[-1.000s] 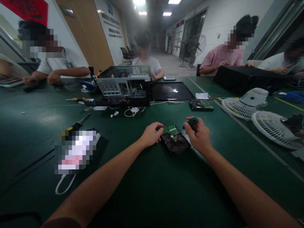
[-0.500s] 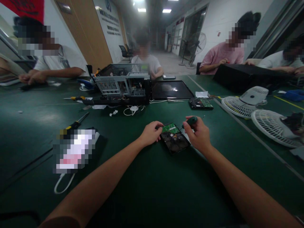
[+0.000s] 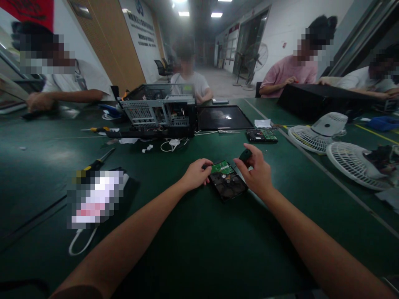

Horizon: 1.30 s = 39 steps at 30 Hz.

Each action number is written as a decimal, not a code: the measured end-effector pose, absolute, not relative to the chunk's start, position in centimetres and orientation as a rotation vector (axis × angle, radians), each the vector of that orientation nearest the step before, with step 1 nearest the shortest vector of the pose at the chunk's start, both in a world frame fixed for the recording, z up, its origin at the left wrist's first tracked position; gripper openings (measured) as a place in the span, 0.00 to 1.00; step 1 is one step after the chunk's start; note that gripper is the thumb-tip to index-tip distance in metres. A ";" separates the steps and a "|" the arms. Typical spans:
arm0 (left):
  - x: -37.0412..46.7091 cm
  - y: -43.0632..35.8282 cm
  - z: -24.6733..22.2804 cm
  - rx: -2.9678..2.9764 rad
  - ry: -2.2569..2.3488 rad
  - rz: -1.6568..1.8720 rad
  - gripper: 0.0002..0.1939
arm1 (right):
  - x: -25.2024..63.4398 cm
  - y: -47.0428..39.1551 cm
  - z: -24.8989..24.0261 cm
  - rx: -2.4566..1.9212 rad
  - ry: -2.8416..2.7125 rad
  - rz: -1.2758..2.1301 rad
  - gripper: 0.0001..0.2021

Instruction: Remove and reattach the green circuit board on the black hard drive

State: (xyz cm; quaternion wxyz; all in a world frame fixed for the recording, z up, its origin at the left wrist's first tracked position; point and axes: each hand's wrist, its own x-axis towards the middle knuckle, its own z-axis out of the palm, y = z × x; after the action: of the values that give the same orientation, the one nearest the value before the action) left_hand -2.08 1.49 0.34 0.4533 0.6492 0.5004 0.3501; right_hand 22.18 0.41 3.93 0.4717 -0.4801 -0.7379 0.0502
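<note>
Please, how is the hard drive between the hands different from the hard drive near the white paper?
The near hard drive has the left hand at its edge; no hand touches the far hard drive. The near hard drive sits at a slant, while the far hard drive lies nearly crosswise. The near one's green board is at its far end; the far one's is on the right. Both have dark bodies.
</note>
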 end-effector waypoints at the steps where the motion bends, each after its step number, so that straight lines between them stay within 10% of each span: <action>1: -2.1 1.5 0.3 1.603 1.230 0.862 0.13 | 22.1 0.4 4.1 -1.162 -1.833 0.092 0.28; 21: -4.5 1.8 2.7 2.334 1.118 0.527 0.20 | 22.4 0.2 4.7 -1.098 -1.783 0.168 0.24; 27: -5.7 2.1 3.3 2.281 0.915 0.389 0.39 | 22.4 -0.4 4.6 -1.081 -1.803 0.101 0.21; 39: -3.8 0.6 2.2 2.503 1.084 0.517 0.32 | 22.6 -0.2 4.5 -1.107 -1.792 -0.005 0.22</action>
State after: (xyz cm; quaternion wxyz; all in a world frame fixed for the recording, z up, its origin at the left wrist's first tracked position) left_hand -3.83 0.58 2.17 0.1816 0.8866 0.3841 0.1830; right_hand 22.62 -0.21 4.48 0.4950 -0.4567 -0.7392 -0.0019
